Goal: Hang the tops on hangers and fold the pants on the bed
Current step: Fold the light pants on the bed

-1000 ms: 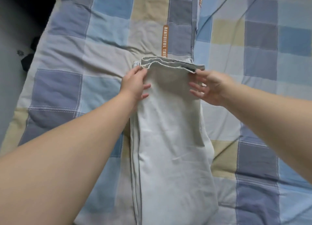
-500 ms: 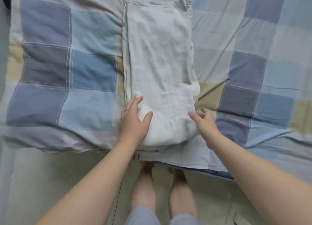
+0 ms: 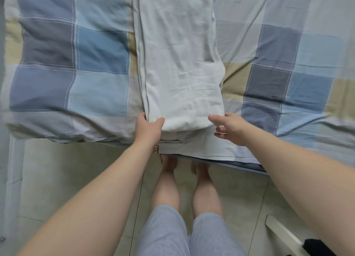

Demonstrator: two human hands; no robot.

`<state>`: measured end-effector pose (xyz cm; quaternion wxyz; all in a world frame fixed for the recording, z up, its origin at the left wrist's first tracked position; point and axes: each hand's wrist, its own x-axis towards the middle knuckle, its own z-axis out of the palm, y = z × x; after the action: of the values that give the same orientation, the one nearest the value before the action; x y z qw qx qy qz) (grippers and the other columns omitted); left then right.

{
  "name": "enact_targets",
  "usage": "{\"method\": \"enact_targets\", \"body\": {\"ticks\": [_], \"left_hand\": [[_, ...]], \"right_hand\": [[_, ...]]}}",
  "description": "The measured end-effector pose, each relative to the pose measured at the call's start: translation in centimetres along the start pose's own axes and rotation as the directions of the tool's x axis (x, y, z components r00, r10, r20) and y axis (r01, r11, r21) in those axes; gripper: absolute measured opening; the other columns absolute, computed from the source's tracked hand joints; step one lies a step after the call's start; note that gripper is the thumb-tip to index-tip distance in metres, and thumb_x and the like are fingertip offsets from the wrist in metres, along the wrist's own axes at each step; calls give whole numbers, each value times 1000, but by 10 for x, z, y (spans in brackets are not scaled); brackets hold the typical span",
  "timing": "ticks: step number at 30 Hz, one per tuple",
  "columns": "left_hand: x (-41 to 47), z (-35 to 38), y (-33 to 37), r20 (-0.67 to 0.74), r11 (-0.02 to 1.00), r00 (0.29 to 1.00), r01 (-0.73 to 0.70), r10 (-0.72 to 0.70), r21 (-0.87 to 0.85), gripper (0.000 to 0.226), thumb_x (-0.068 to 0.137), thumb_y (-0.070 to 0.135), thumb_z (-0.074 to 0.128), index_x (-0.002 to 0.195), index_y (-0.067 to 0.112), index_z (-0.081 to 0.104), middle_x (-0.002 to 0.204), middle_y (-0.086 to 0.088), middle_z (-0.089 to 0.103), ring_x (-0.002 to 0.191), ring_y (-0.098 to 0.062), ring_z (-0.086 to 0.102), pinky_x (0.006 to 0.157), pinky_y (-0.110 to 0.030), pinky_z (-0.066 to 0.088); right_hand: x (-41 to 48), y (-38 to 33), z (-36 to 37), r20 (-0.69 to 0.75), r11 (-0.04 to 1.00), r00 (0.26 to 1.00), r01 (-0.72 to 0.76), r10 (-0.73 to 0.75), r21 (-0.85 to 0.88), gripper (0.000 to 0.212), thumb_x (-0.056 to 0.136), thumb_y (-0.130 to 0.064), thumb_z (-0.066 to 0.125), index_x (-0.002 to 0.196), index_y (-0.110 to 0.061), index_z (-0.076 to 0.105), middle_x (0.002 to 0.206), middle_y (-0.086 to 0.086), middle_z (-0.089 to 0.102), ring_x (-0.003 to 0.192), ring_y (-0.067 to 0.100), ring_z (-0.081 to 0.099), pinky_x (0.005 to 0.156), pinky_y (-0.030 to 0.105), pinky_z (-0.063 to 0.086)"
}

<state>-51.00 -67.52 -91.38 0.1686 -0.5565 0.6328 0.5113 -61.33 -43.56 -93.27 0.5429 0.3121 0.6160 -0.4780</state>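
Note:
Pale grey-green pants [image 3: 180,63] lie folded lengthwise on the checked bed cover [image 3: 76,67], running away from me, with their near folded end at the bed's front edge. My left hand [image 3: 148,128] grips the near left corner, thumb on top and fingers tucked under the edge. At the near right corner is my right hand [image 3: 228,128], with its thumb over the fabric and its fingers curled just below the fold. No tops or hangers are in view.
The bed's front edge [image 3: 211,158] overhangs a tiled floor [image 3: 76,179]. My bare legs stand right against it. A white board with a dark object [image 3: 315,245] sits on the floor at the lower right.
My view dropped from the far end of the pants to their near end. Both hands came back to the bed's front edge and closed on the near corners.

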Motion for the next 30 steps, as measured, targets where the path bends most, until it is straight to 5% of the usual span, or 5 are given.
{"method": "enact_targets", "body": {"ticks": [5, 10, 21, 24, 30], "left_hand": [[-4, -13, 12, 87, 987, 984, 154, -157, 44, 52, 85, 21, 70, 133, 8, 54, 124, -10, 65, 103, -31, 66, 91, -47, 58], [-34, -27, 1, 143, 968, 958, 240, -248, 72, 25, 90, 14, 69, 113, 13, 59, 111, -9, 67, 82, -21, 64, 56, -28, 51], [-130, -57, -69, 174, 850, 834, 501, -524, 162, 34, 89, 12, 68, 121, 9, 59, 104, -11, 69, 72, -19, 62, 52, -25, 47], [-127, -53, -63, 97, 890, 888, 434, -449, 143, 49, 84, 11, 69, 129, 7, 50, 119, -14, 64, 80, -24, 63, 51, -26, 49], [-86, -46, 5, -20, 985, 985, 173, -173, -14, 72, 87, 19, 64, 151, 21, 31, 138, -7, 48, 107, -27, 63, 93, -47, 57]], "right_hand": [[-31, -15, 7, 62, 994, 997, -46, 41, 96, 19, 87, -13, 73, 105, -15, 65, 80, -2, 55, 55, 11, 44, 73, 31, 56], [-70, 3, 15, 55, 993, 994, -100, 97, 65, 17, 86, -9, 73, 100, -15, 64, 83, 0, 53, 59, 13, 44, 79, 32, 55], [-141, 115, 15, -9, 944, 950, -312, 313, -112, 39, 82, -28, 80, 115, -13, 69, 99, 6, 70, 86, 24, 60, 77, 34, 52], [-142, 100, 14, -55, 946, 955, -298, 293, -131, 31, 82, -33, 79, 106, -16, 67, 83, 1, 64, 72, 18, 58, 65, 30, 47], [-121, 6, 17, -104, 981, 976, -188, 191, 45, 17, 90, -29, 68, 102, -18, 62, 85, 6, 63, 73, 22, 62, 64, 31, 53]]}}
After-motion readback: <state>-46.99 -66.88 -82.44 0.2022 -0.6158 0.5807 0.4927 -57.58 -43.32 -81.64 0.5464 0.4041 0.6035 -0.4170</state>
